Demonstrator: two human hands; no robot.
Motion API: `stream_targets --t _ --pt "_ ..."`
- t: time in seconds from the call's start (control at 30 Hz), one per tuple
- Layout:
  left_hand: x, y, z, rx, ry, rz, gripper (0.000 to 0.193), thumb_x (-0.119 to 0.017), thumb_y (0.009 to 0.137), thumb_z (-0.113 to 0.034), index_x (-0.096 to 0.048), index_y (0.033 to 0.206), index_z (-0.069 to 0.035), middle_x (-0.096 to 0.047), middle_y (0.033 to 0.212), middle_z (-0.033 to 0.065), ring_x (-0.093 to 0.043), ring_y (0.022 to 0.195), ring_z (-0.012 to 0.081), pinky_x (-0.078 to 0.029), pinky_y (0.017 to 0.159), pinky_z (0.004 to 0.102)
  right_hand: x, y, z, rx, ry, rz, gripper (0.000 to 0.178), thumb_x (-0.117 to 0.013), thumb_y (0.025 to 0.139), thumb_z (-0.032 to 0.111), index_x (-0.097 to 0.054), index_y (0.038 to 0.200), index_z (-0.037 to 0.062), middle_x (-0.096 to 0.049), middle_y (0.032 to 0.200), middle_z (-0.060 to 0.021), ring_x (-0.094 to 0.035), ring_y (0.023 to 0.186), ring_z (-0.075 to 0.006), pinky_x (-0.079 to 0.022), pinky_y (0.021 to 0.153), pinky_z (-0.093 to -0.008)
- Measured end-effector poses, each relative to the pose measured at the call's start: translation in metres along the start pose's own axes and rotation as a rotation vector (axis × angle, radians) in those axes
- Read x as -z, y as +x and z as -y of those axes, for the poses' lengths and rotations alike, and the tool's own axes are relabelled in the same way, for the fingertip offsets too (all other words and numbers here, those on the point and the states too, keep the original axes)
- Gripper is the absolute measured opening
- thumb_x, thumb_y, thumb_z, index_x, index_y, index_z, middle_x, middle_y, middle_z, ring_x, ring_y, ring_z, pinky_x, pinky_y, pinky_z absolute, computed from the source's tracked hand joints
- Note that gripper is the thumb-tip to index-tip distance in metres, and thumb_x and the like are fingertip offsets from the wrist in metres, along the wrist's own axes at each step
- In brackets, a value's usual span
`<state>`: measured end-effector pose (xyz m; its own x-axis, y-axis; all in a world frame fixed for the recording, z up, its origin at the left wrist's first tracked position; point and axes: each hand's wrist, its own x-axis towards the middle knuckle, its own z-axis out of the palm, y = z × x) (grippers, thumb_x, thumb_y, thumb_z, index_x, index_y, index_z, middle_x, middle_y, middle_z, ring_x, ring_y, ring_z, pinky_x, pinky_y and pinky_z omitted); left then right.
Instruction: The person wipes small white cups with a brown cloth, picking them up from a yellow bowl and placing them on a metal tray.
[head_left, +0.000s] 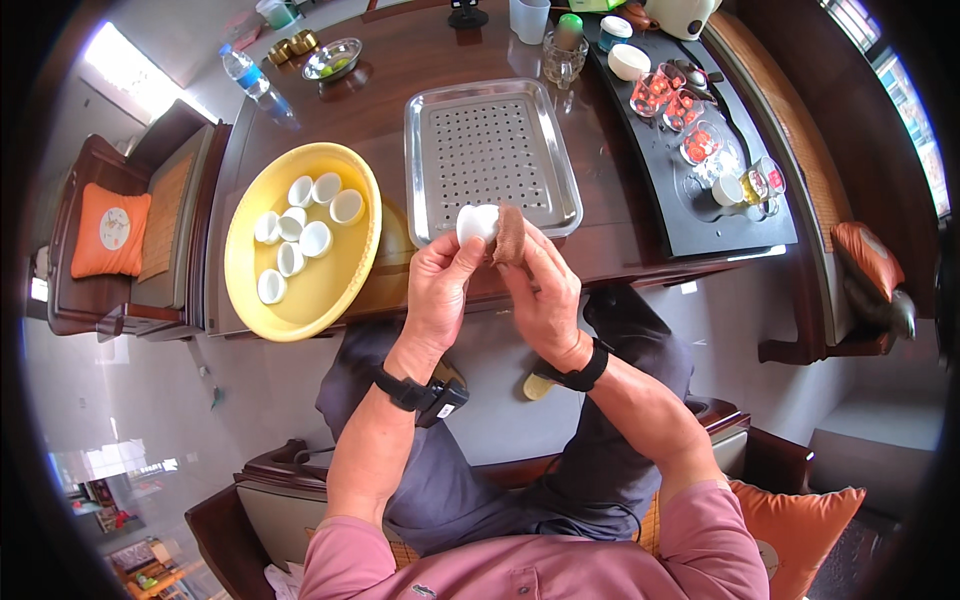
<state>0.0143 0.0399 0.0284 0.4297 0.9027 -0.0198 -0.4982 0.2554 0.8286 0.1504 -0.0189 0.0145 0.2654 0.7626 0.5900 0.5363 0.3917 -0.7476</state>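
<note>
My left hand (pixel 437 295) grips a small white cup (pixel 477 222) between thumb and fingers, above the near edge of the table. My right hand (pixel 546 303) is closed on a brown cloth (pixel 510 236), which it presses against the cup's right side. Just beyond both hands lies a rectangular steel tray (pixel 490 150) with a perforated surface and no cups on it. To the left, a round yellow basin (pixel 250 290) holds several white cups (pixel 316 239), some upright and some tipped.
A black tea tray (pixel 655 190) on the right bears red-patterned glasses (pixel 652 94), a white bowl (pixel 629 62) and a small white cup (pixel 727 190). Beyond the steel tray are a glass mug (pixel 564 65), a water bottle (pixel 240 68) and a metal dish (pixel 332 60).
</note>
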Motion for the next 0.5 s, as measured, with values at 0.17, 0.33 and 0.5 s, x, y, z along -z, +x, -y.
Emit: stream_targets --t 0.17,0.33,0.5 --pt "0.007 -0.001 -0.002 -0.022 0.335 -0.048 0.019 -0.070 0.099 -0.019 -0.073 0.104 -0.001 -0.072 0.105 0.0026 -0.062 0.096 0.0066 -0.051 0.080 0.0263 0.003 0.002 -0.003 -0.157 0.166 0.005 0.042 -0.067 0.091 -0.002 -0.058 0.131 -0.0018 -0.064 0.128 -0.0158 -0.065 0.109 -0.0282 -0.052 0.095 -0.0339" --pt "-0.007 0.001 -0.010 -0.371 0.950 0.166 0.012 -0.074 0.089 -0.013 -0.072 0.095 -0.003 -0.070 0.112 0.0113 -0.066 0.106 0.0277 -0.051 0.091 0.0368 0.008 0.012 -0.002 -0.423 0.618 0.086 0.038 -0.057 0.104 0.020 -0.057 0.136 -0.0011 -0.063 0.121 -0.0051 -0.057 0.114 -0.0145 -0.044 0.103 -0.0309" --pt "0.001 0.003 -0.016 -0.545 1.317 0.402 0.016 -0.075 0.087 -0.012 -0.070 0.099 -0.002 -0.070 0.119 0.0054 -0.050 0.132 0.0340 -0.035 0.112 0.0486 0.020 0.023 -0.010 -0.769 0.978 0.240 0.040 -0.048 0.108 0.030 -0.058 0.137 0.0037 -0.065 0.120 -0.0055 -0.062 0.106 -0.0133 -0.053 0.089 -0.0297"
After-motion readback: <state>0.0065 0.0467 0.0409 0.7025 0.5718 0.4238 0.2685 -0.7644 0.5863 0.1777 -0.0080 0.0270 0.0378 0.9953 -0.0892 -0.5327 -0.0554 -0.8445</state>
